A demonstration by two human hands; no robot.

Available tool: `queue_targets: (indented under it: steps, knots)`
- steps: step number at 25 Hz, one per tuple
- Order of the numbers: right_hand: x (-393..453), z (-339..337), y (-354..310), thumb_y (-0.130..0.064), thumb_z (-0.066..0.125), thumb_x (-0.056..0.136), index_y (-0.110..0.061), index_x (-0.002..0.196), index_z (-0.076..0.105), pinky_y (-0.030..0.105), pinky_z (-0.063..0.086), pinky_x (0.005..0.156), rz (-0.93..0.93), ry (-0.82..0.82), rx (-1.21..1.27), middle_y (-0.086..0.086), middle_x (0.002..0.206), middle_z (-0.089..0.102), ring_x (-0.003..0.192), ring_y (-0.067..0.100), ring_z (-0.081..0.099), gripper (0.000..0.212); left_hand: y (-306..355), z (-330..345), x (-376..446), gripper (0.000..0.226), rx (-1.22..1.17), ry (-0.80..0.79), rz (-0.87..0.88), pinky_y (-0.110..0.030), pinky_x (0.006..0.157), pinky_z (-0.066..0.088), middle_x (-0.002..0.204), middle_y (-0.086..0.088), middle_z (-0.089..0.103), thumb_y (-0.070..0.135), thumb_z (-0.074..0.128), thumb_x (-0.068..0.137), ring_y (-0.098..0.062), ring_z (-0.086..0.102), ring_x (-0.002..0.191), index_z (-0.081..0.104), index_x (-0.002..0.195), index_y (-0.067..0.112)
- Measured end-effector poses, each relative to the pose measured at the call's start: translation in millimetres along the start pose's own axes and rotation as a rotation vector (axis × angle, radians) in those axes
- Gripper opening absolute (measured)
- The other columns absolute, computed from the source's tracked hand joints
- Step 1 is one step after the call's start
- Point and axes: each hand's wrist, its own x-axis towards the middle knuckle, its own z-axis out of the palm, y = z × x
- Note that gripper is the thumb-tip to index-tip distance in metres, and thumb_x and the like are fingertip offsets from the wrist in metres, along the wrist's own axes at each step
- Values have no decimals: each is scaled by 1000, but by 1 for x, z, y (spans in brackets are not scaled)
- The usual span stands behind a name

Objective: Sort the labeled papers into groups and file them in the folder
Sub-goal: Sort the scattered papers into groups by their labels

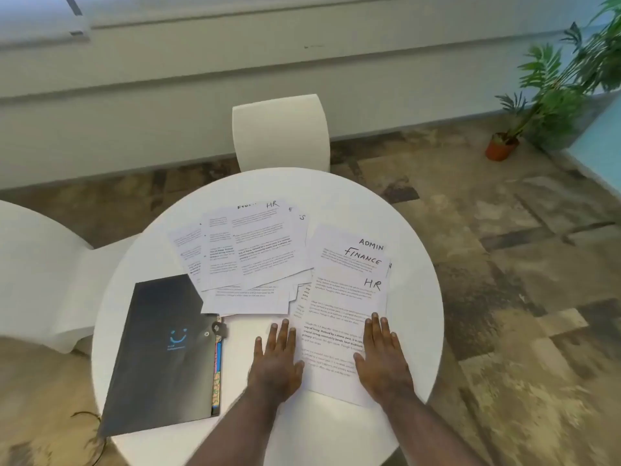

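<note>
Printed sheets with handwritten labels lie scattered over a round white table (413,317). A fanned stack at the right shows an ADMIN sheet (356,238), a FINANCE sheet (361,260) and on top an HR sheet (339,331). A looser pile (248,250) lies behind it to the left, one sheet there marked HR. A black folder (161,358) with a blue smile mark lies shut at the left, coloured tabs showing along its right edge. My left hand (277,358) rests flat at the top HR sheet's left edge. My right hand (381,356) lies flat on its right side.
A white chair (280,132) stands behind the table and another white chair (37,274) at the left. A potted plant (537,95) stands on the patterned floor at the far right. A dark cable (90,428) lies on the floor near the folder's lower corner.
</note>
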Motion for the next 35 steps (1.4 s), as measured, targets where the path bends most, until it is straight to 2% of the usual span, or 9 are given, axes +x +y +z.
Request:
queue_targets:
  steps: [3, 6, 8, 13, 17, 20, 22, 29, 35]
  knots:
    - [0, 4, -6, -44, 70, 73, -1, 136, 56, 56, 47, 99, 68, -128, 51, 17, 148, 48, 134, 42, 45, 78, 12, 8, 6, 69, -125, -199, -92, -47, 119, 23, 167, -5, -10, 42, 31, 103, -29, 16, 151, 2, 159, 13]
    - [2, 5, -7, -47, 41, 98, -9, 157, 6, 55, 19, 118, 108, -234, 50, 7, 165, -9, 152, 36, 1, 79, 24, 9, 22, 68, -211, -134, -134, -46, 85, 52, 156, -15, 38, 35, 51, 90, -32, 59, 116, 34, 150, 8]
    - [7, 3, -10, -47, 29, 101, -13, 157, -6, 51, 10, 121, 139, -339, 30, 4, 164, -20, 152, 31, -12, 74, 28, 11, 31, 62, -151, -209, -162, -38, 55, 53, 117, -11, 69, 28, 62, 67, -29, 67, 79, 60, 126, 7]
    - [9, 6, -11, -48, 29, 102, -15, 158, -2, 48, 14, 121, 145, -412, 97, 3, 164, -20, 153, 29, -10, 73, 40, -2, 47, 55, -243, -95, -241, -37, 91, 49, 126, -5, 52, 19, 41, 88, -26, 52, 117, 39, 144, 16]
    - [8, 8, -8, -47, 31, 101, -16, 158, 3, 47, 19, 120, 134, -382, 160, 2, 166, -15, 153, 28, -7, 70, 38, -8, 65, 45, -649, -124, -421, -37, 101, 45, 127, -6, 57, 22, 52, 90, -28, 51, 123, 50, 135, 18]
    - [8, 1, -5, -42, 31, 102, -18, 158, 9, 44, 20, 120, 143, -366, 221, -1, 166, -10, 153, 24, -5, 65, 32, -15, 74, 10, -847, -101, -415, -26, 69, 49, 84, 3, 64, 24, 65, 86, -16, 62, 79, 65, 89, 15]
    - [9, -6, -3, -40, 32, 103, -20, 158, 12, 42, 19, 120, 163, -346, 297, -3, 167, -6, 154, 21, -3, 62, 33, -22, 76, 26, -900, -81, -389, -25, 59, 39, 70, 8, 51, 21, 68, 87, -11, 49, 65, 48, 71, 20]
    - [37, -30, 9, -34, 64, 93, -12, 156, 22, 39, 31, 117, 603, -8, 1057, 9, 158, 33, 142, 29, 38, 79, 20, -54, 83, 7, -1288, -192, -350, -37, 80, 59, 96, -4, 74, 9, 64, 92, -21, 71, 87, 60, 88, 14]
    - [58, -54, 10, -16, 68, 91, -14, 107, 73, 50, 57, 88, 606, -133, 1457, 3, 99, 78, 93, 26, 73, 17, -22, -79, 106, 11, -1478, -291, -397, -39, 80, 61, 103, -9, 77, 18, 66, 95, -24, 74, 91, 66, 105, 12]
